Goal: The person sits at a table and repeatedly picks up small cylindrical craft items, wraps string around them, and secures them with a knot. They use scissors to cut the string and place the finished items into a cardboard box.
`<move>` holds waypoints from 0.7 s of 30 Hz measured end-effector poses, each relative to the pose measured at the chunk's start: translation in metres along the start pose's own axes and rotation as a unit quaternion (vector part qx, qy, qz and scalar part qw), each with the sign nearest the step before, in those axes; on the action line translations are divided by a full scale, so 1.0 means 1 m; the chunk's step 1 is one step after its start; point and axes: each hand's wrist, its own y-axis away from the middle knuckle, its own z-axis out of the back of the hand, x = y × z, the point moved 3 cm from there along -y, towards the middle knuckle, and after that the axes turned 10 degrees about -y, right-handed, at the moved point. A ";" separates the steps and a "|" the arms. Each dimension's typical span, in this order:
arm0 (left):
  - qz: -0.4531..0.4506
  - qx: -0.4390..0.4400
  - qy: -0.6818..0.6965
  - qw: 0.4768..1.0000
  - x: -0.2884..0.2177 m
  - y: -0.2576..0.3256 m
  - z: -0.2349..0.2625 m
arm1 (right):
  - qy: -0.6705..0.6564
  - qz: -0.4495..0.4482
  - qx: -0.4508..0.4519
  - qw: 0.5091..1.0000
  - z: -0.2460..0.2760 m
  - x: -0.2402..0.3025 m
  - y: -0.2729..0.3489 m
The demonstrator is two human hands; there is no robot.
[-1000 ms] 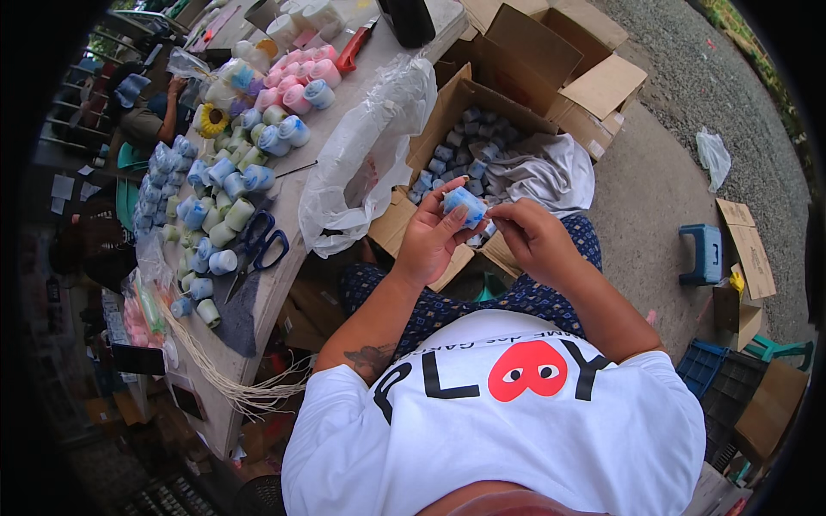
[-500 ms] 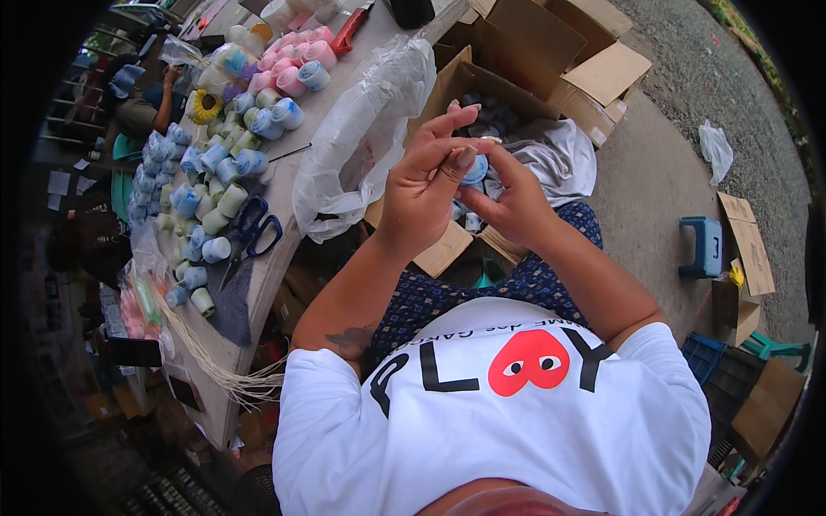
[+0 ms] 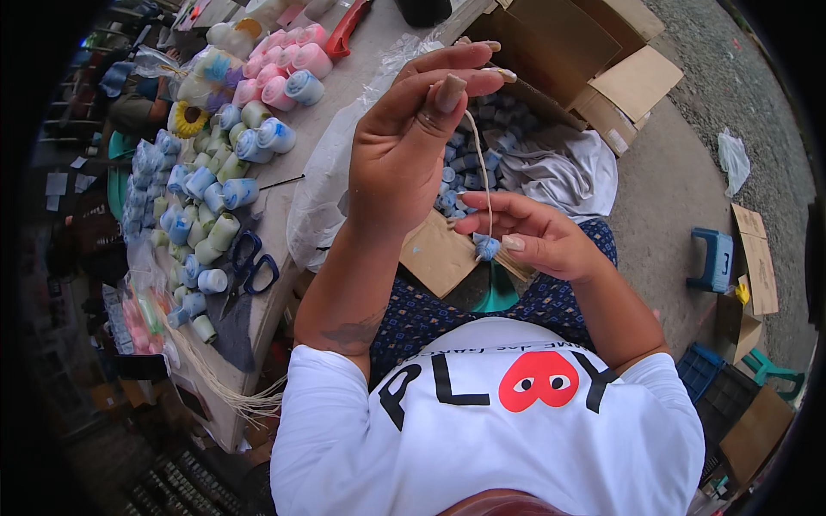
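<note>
My left hand (image 3: 400, 142) is raised above the open box, its fingers pinched on a white wick (image 3: 480, 159). The wick runs down from it, taut, to a small blue candle (image 3: 487, 248). My right hand (image 3: 551, 243) grips this candle low over my lap, thumb and fingers closed about it. Whatever part of the wick lies inside my left hand is hidden. Under and behind my hands, a cardboard box (image 3: 551, 64) holds many loose blue candles (image 3: 469, 176), with a grey-white cloth (image 3: 568, 172) draped at its right side.
On the table (image 3: 331, 112) at left stand rows of blue, green and pink candles (image 3: 292, 56). Scissors (image 3: 249, 267), a thin rod (image 3: 282, 181), a bundle of white wicks (image 3: 224, 378) and plastic wrap (image 3: 318, 193) lie there too. A blue stool (image 3: 711, 260) stands right.
My hands have drawn apart: the left has gone up and left, the right down. A length of white wick now shows between them, and the candle has come down with my right hand.
</note>
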 end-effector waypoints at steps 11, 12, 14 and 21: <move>0.333 0.134 -0.486 0.797 0.282 0.108 0.076 | 0.156 0.268 -0.246 0.918 0.046 0.099 0.025; 0.317 0.184 -0.556 0.746 0.299 0.123 0.086 | 0.166 0.269 -0.258 0.913 0.049 0.099 0.024; 0.278 0.282 -0.674 0.624 0.321 0.147 0.109 | 0.185 0.264 -0.283 0.903 0.056 0.095 0.024; 0.323 0.526 -0.594 0.516 0.322 0.177 0.072 | 0.178 0.143 -0.302 0.926 0.086 0.074 0.030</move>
